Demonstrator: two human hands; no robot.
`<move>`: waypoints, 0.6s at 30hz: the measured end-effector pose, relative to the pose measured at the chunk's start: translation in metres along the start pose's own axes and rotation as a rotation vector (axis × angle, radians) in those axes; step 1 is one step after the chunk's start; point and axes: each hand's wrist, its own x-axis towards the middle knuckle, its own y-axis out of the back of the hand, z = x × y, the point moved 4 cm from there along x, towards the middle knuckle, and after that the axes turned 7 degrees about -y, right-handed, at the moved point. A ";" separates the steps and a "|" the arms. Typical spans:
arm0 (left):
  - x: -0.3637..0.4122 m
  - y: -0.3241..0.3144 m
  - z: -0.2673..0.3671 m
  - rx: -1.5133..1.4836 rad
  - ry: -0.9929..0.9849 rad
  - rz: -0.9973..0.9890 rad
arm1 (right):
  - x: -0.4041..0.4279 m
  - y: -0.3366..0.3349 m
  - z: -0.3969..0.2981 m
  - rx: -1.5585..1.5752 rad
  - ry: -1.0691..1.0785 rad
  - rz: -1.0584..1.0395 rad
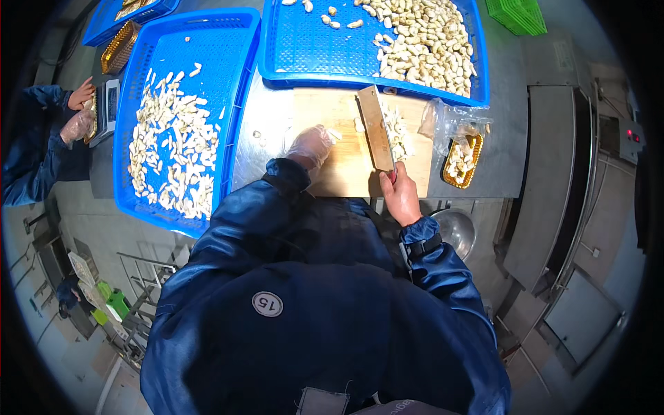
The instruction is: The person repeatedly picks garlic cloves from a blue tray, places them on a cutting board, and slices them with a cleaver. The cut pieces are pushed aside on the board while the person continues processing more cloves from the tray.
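Observation:
My right hand (402, 194) grips the handle of a cleaver (377, 129), whose broad blade lies over the wooden cutting board (342, 179). Cut pale mushroom-like pieces (398, 135) are heaped just right of the blade, partly hidden by it. A small pale piece (358, 124) rests by the blade's left side. Over the board's left edge is my left hand (312, 147) in a clear plastic glove, its fingertips closed around a pale mushroom-like piece (335, 134).
Beyond the board stands a blue tray (321, 54) of whole mushroom-like pieces; another blue tray (241, 111) with slices is at left. A plastic bag (441, 122) and filled gold punnet (462, 162) lie right. Far left, another person's gloved hand (78, 126) touches a punnet on a scale (110, 106).

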 end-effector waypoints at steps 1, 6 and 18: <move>0.000 0.002 0.000 -0.067 0.051 -0.005 | 0.000 0.000 0.001 -0.011 -0.002 0.002; -0.009 0.029 0.014 -0.272 0.217 -0.043 | 0.002 -0.004 0.004 -0.030 -0.006 -0.022; -0.009 0.058 0.031 -0.222 0.264 -0.123 | 0.018 -0.022 0.011 -0.193 0.087 -0.007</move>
